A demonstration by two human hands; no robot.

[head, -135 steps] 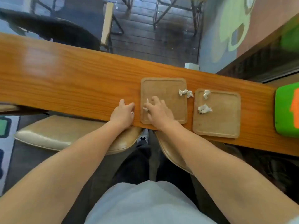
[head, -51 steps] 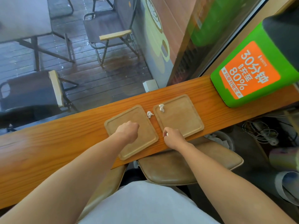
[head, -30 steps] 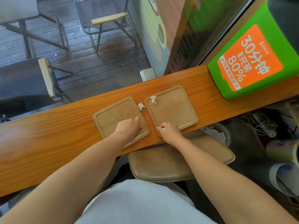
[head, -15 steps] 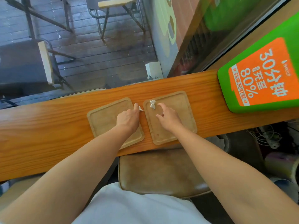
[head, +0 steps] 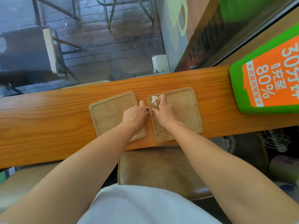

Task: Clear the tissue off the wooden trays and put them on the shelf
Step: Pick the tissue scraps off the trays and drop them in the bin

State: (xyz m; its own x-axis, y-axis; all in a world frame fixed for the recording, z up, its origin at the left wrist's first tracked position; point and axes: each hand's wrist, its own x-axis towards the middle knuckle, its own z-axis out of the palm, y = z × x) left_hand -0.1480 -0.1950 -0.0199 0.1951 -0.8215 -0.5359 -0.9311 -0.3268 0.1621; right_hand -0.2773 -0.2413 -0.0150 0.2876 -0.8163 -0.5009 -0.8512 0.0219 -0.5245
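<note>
Two square wooden trays lie side by side on the long wooden counter [head: 48, 126]: the left tray [head: 110, 113] and the right tray [head: 182, 110]. A crumpled white tissue [head: 154, 100] sits in the far left corner of the right tray. My right hand [head: 164, 111] rests on that tray, with forefinger and thumb spread on either side of the tissue. My left hand [head: 135, 115] lies over the left tray's right edge. Its fingertips pinch a small white tissue scrap [head: 146, 108] in the gap between the trays.
A large green and orange box [head: 267, 78] stands on the counter at the right. A padded brown stool [head: 161, 168] sits under the counter's near edge. Window glass runs along the far edge, with a small white box [head: 160, 63] behind it. Cables [head: 275, 141] lie low right.
My right hand has slid up the right tray until its fingers frame the tissue in the corner. My left hand's fingertips have closed on the scrap between the trays.
</note>
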